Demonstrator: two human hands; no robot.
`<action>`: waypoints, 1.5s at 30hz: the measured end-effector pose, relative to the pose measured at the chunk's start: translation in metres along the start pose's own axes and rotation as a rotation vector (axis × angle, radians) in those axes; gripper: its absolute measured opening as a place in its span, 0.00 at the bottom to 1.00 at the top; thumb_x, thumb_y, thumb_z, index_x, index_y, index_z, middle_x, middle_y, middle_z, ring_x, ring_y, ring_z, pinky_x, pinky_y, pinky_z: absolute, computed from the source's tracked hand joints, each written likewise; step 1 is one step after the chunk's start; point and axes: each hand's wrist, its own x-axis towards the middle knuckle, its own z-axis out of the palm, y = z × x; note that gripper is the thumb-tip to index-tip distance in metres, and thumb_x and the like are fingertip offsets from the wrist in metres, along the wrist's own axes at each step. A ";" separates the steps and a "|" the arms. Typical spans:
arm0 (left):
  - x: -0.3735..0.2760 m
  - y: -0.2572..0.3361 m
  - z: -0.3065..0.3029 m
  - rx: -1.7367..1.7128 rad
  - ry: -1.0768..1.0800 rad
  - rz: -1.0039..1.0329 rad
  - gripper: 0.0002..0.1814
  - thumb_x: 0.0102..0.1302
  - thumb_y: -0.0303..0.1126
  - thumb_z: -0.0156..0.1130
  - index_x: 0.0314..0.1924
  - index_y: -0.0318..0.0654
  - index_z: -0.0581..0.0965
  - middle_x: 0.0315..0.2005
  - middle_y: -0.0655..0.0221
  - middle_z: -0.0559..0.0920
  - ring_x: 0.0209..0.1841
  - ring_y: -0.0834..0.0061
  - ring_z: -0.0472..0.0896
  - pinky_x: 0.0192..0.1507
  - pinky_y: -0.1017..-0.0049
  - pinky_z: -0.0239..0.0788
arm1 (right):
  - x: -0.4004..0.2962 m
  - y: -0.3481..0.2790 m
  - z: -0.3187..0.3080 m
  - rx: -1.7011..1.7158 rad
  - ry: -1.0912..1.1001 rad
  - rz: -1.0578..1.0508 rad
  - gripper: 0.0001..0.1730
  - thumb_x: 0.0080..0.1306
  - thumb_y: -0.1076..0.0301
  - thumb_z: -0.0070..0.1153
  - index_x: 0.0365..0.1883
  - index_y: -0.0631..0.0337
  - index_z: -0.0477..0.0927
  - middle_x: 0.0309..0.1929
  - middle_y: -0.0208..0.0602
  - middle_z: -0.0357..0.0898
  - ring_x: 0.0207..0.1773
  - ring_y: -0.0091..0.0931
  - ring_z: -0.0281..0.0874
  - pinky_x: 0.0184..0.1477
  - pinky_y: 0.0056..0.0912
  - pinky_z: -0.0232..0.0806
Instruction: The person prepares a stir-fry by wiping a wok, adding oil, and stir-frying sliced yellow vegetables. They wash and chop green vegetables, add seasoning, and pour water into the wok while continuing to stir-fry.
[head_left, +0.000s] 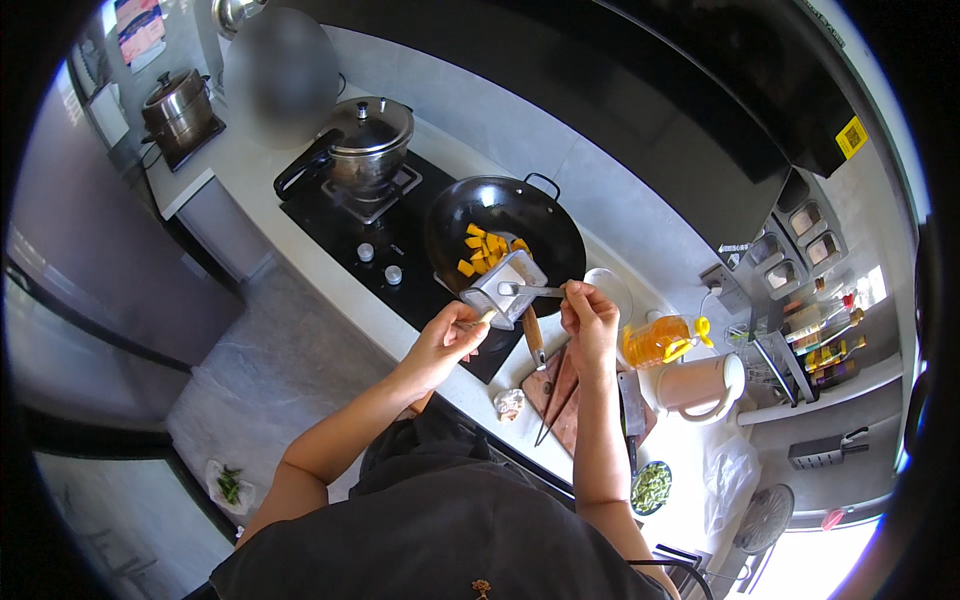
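My left hand grips the near end of a clear plastic container, tilted above the wok's near rim. White granules, perhaps salt or sugar, fill part of it. Between the thumb and fingers of my right hand is the handle of a small spoon, whose bowl is at the container's mouth. Underneath, a black wok sits on the hob with orange chunks, apparently pumpkin, in it. The wok's wooden handle points towards me between my hands.
A pressure cooker occupies the other burner. Right of the wok are an oil bottle, a pinkish jug, a cutting board with chopsticks, a cleaver and a bowl of chopped greens. A range hood overhangs.
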 end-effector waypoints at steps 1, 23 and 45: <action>-0.001 0.000 -0.001 -0.006 0.010 -0.005 0.14 0.70 0.41 0.59 0.45 0.39 0.70 0.34 0.76 0.74 0.33 0.88 0.72 0.35 0.83 0.67 | 0.001 0.001 -0.001 0.021 -0.001 0.003 0.09 0.66 0.68 0.60 0.36 0.66 0.82 0.22 0.30 0.76 0.18 0.15 0.64 0.19 0.15 0.52; 0.001 0.005 -0.035 0.103 0.009 -0.099 0.12 0.74 0.42 0.53 0.44 0.41 0.71 0.34 0.73 0.77 0.30 0.86 0.74 0.35 0.82 0.68 | 0.027 0.010 0.004 -0.112 -0.187 0.047 0.06 0.66 0.71 0.58 0.36 0.64 0.82 0.22 0.29 0.77 0.17 0.14 0.63 0.19 0.16 0.51; 0.083 0.005 0.258 -0.019 -0.696 -0.153 0.14 0.73 0.45 0.54 0.44 0.41 0.71 0.35 0.74 0.75 0.35 0.84 0.75 0.41 0.80 0.69 | -0.049 -0.133 -0.217 -0.371 0.506 -0.383 0.16 0.64 0.63 0.64 0.44 0.67 0.83 0.21 0.20 0.73 0.23 0.11 0.61 0.25 0.15 0.54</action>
